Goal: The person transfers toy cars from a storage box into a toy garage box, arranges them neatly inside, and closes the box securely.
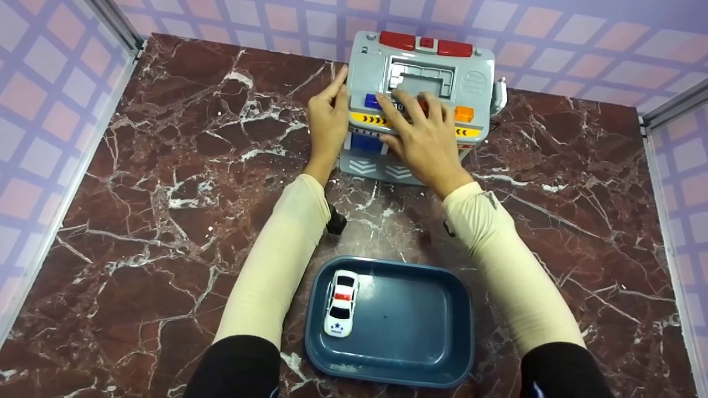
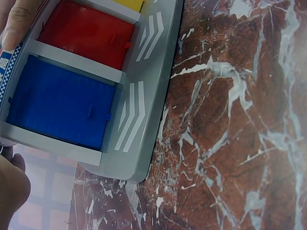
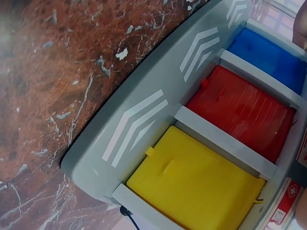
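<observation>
A grey toy garage point(image 1: 478, 72) stands at the far side of the table, with red pieces along its back edge and a blue, a red and an orange button point(image 1: 463, 114) on top. Blue point(image 2: 62, 103), red point(image 3: 242, 112) and yellow point(image 3: 196, 179) doors fill its front. My left hand point(image 1: 327, 124) lies along the garage's left side, its index finger stretched up to the top edge. Over the button row, my right hand point(image 1: 426, 138) rests with fingers spread, fingertips by the blue and red buttons, thumb near the front edge.
Nearer to me sits a dark blue tray point(image 1: 387, 378) with a white police car point(image 1: 342, 304) at its left. A handset-like white part point(image 1: 499, 95) sticks out on the garage's right side. Checkered panels point(image 1: 50, 72) border the marbled tabletop.
</observation>
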